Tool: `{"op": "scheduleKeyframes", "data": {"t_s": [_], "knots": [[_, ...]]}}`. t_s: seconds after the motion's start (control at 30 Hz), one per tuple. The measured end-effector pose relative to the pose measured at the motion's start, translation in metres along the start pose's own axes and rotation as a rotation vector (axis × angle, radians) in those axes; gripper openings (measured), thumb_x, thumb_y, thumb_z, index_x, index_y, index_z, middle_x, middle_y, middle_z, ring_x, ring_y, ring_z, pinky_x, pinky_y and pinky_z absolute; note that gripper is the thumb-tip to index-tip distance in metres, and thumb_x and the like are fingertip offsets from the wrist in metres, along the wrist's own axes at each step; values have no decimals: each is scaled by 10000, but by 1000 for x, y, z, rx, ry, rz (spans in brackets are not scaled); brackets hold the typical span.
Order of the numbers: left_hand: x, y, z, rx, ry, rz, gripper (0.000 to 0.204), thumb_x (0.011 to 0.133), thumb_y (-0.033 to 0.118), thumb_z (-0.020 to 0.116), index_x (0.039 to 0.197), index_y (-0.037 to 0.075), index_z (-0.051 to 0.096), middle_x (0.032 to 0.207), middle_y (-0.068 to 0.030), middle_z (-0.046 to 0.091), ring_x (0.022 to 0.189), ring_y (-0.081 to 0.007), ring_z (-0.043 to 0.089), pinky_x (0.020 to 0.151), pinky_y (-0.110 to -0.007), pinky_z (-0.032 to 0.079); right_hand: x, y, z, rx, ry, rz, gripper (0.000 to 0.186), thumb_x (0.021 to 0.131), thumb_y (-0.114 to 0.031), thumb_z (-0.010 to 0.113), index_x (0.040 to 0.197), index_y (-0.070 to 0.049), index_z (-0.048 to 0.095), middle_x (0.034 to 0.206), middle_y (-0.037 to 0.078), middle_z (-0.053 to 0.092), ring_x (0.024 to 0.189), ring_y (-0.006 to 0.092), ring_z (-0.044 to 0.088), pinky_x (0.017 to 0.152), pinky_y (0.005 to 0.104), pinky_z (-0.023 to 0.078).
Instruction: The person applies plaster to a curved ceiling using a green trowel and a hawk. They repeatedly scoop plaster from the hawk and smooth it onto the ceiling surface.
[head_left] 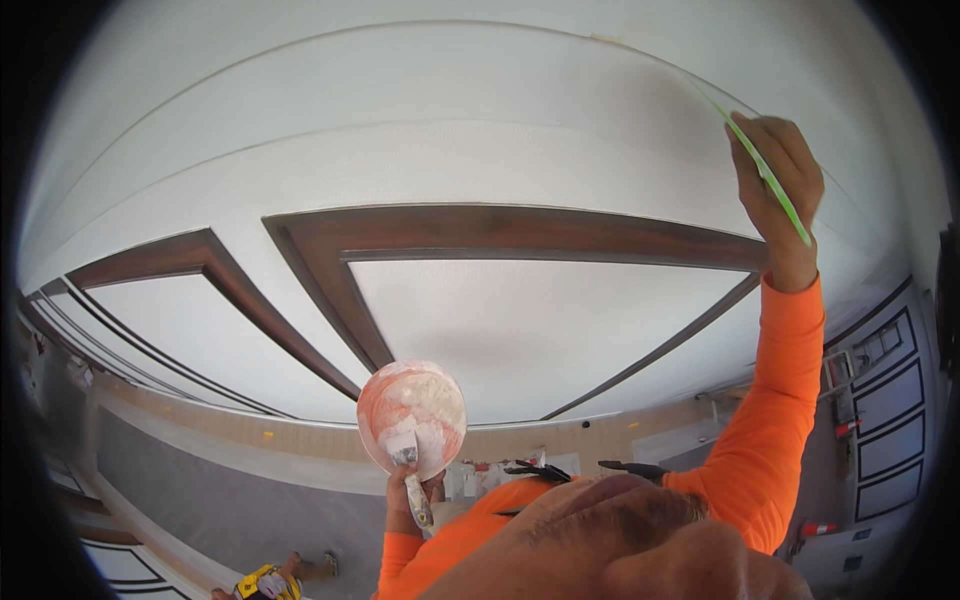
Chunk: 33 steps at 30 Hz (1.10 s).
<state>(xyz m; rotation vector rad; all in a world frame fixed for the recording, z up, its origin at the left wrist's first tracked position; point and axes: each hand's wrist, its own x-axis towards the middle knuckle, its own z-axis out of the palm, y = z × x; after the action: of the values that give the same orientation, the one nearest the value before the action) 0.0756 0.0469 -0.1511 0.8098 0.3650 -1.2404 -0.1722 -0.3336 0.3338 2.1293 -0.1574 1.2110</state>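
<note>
High up at the right, my right hand (800, 165) is closed round a thin green flat scraper (768, 178), seen nearly edge-on. Its far end reaches the pale wall surface by the curved line along the top. Lower down, my left hand (432, 487) holds up a round reddish bowl (375, 415) smeared with white paste (432, 440). A putty knife (418, 505) is held in the same hand, its blade resting in the bowl and its handle sticking out below. The bowl hides part of the left fingers.
Dark brown moulding (520, 232) frames white wall panels (560, 310) ahead. Far below lies a grey floor covering (230, 490). Another person in a yellow vest (268, 582) is at the lower left. An orange cone (820, 528) lies at the lower right.
</note>
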Motion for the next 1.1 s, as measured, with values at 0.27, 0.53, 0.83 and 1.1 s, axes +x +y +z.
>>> {"op": "scheduleKeyframes", "data": {"t_s": [0.27, 0.53, 0.83, 1.1], "knots": [[-21, 2, 27, 40, -96, 141, 633, 798, 154, 643, 1378, -12, 451, 1228, -186, 623, 1049, -342, 689, 884, -443, 634, -68, -63, -17, 53, 131, 158, 219, 764, 103, 776, 964, 30, 727, 863, 141, 704, 774, 276, 707, 695, 323, 569], [-7, -2, 0, -27, -185, 58, 647, 836, 181, 654, 1395, -50, 425, 1276, -201, 604, 1121, -346, 668, 920, -475, 611, -200, -196, 45, 774, 238, 1009, 184, 924, -16, 729, 1079, 66, 674, 941, 139, 724, 793, 195, 695, 706, 304, 574], [-10, 0, 15, 52, -133, 149, 598, 854, 177, 631, 1370, -69, 454, 1189, -217, 652, 936, -328, 735, 790, -412, 663, -246, -271, 73, 1056, -36, 1029, 174, 945, -46, 717, 1075, 51, 652, 919, 136, 723, 776, 191, 702, 683, 303, 576], [-15, 11, 17, 77, -165, 138, 625, 858, 167, 626, 1396, -80, 423, 1218, -227, 637, 978, -342, 733, 809, -405, 670, -225, -286, 76, 1095, -22, 1126, 73, 940, -37, 720, 976, 27, 717, 873, 100, 726, 751, 144, 655, 688, 276, 526]]}}
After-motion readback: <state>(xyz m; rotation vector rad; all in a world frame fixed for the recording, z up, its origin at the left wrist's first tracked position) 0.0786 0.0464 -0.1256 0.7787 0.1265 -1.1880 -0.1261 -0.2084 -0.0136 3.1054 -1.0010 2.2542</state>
